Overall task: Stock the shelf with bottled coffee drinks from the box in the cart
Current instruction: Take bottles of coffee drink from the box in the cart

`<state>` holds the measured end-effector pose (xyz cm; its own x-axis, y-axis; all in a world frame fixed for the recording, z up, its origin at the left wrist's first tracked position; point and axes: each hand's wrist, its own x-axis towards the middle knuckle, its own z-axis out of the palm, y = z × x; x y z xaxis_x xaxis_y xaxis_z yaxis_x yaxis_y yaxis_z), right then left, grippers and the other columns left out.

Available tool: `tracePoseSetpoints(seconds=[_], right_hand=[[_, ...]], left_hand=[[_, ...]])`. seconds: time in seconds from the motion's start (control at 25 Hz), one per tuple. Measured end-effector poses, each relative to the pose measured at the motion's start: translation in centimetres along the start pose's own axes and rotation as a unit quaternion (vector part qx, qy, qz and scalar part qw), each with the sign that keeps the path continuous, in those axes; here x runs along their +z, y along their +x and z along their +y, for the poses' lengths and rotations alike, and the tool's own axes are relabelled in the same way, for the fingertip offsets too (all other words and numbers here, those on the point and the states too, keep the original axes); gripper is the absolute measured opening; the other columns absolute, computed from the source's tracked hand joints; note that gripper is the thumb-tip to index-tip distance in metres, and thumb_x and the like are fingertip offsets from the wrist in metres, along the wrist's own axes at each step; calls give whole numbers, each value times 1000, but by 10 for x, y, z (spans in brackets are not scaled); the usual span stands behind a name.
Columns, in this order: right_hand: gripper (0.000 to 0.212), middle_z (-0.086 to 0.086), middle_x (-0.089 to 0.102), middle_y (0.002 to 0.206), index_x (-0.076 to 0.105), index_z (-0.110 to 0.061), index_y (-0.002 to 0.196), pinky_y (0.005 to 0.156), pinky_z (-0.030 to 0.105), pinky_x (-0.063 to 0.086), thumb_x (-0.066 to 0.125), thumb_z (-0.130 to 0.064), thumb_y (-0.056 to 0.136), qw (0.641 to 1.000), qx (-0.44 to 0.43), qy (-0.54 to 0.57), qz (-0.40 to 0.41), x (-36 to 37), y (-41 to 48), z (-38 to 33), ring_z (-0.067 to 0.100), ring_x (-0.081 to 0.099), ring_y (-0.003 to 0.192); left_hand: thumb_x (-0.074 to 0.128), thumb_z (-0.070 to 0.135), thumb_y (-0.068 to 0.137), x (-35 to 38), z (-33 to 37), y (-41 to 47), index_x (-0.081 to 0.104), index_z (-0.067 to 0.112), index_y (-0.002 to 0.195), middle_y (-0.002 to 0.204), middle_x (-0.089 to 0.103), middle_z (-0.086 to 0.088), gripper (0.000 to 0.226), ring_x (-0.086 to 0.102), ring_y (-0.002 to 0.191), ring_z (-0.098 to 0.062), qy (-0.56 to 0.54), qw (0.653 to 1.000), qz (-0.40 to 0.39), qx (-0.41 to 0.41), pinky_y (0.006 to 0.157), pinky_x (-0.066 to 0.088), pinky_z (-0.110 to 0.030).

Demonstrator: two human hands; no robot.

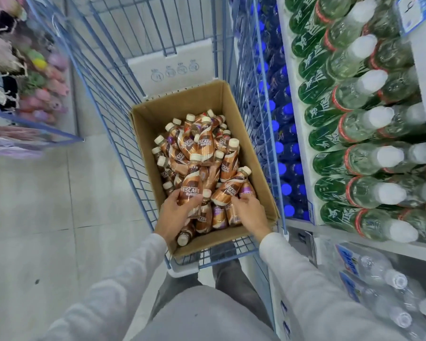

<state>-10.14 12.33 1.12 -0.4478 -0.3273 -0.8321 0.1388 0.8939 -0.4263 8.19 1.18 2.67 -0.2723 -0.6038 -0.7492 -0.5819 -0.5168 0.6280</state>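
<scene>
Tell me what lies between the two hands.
In head view, coffee bottles in the box fill the gap between left hand and right hand.

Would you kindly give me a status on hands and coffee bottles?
Left hand grips a brown plastic coffee bottle. Right hand on a second bottle, grip unclear. Both in open cardboard box, blue wire cart. No obstruction.

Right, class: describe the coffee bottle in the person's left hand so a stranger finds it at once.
In the blue wire cart sits an open cardboard box. At its near end, the coffee bottle is the one the left hand grips, label up.
</scene>
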Motion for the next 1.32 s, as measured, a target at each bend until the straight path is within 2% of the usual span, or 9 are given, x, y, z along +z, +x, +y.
tracePoseSetpoints(seconds=[0.16, 0.28, 0.36, 0.6, 0.76, 0.96, 1.04, 1.16, 1.32], right_hand=[[61, 3, 61, 137, 54, -8, 139, 110, 40, 41, 64, -42, 90, 995, 62, 77, -8, 20, 37, -15, 26, 57, 124], [92, 10, 47, 153, 33, -5, 154, 117, 46, 34, 71, -50, 83, 990, 100, 95, 17, 43, 59, -17, 32, 46, 138], [101, 14, 34, 160, 21, -2, 157, 119, 47, 31, 72, -50, 85, 989, 122, 79, 36, 56, 72, -14, 35, 38, 143], [91, 13, 57, 137, 36, -8, 151, 100, 45, 54, 82, -36, 77, 948, 145, 282, -26, 51, 46, 1, 28, 60, 118], [85, 6, 66, 127, 46, -18, 147, 82, 40, 60, 86, -35, 73, 926, 99, 361, -39, 44, -12, 10, 23, 67, 109], [91, 0, 75, 118, 62, -27, 132, 99, 53, 54, 94, -50, 50, 904, 12, 427, 22, 30, -92, 16, 25, 71, 109], [81, -2, 77, 112, 65, -30, 125, 97, 50, 55, 91, -51, 51, 898, -26, 437, 53, 18, -120, 18, 24, 73, 105], [73, -4, 79, 105, 67, -25, 122, 77, 33, 60, 87, -45, 54, 875, -79, 467, 103, -9, -167, 25, 17, 76, 96], [74, -10, 77, 107, 63, -31, 122, 91, 38, 58, 85, -48, 54, 844, -121, 489, 185, -53, -229, 42, 12, 74, 98]], left_hand=[[81, 58, 77, -31, -1, -45, 68, 36, 116, 104, 75, 21, 46, 71, 92, 3, -60, 997, 41, 7, 68, 56, -13], [82, 56, 76, -43, -6, -68, 70, 37, 114, 104, 75, 19, 44, 71, 92, 2, -79, 994, 70, 14, 66, 55, -10], [81, 55, 77, -46, -9, -75, 72, 37, 110, 103, 76, 17, 39, 71, 90, 0, -88, 993, 78, 15, 65, 55, -11], [81, 52, 79, -47, 0, -74, 71, 32, 112, 102, 76, 16, 40, 73, 90, -2, -97, 993, 65, 23, 67, 56, -14], [81, 54, 78, -49, 22, -81, 71, 29, 115, 103, 77, 14, 46, 75, 92, -6, -90, 994, 22, 54, 68, 57, -18], [80, 55, 80, -43, 56, -96, 70, 29, 113, 100, 77, 15, 43, 74, 89, -4, -33, 989, -66, 126, 67, 56, -16], [81, 53, 81, -33, 72, -103, 70, 30, 114, 103, 77, 13, 42, 74, 93, -7, -16, 983, -110, 148, 73, 56, -18], [80, 46, 85, -8, 92, -126, 71, 28, 112, 102, 79, 6, 34, 75, 94, -16, 16, 966, -186, 178, 82, 58, -34], [78, 40, 88, 36, 114, -161, 74, 25, 109, 100, 79, 0, 27, 75, 92, -21, 66, 937, -250, 237, 84, 59, -43]])
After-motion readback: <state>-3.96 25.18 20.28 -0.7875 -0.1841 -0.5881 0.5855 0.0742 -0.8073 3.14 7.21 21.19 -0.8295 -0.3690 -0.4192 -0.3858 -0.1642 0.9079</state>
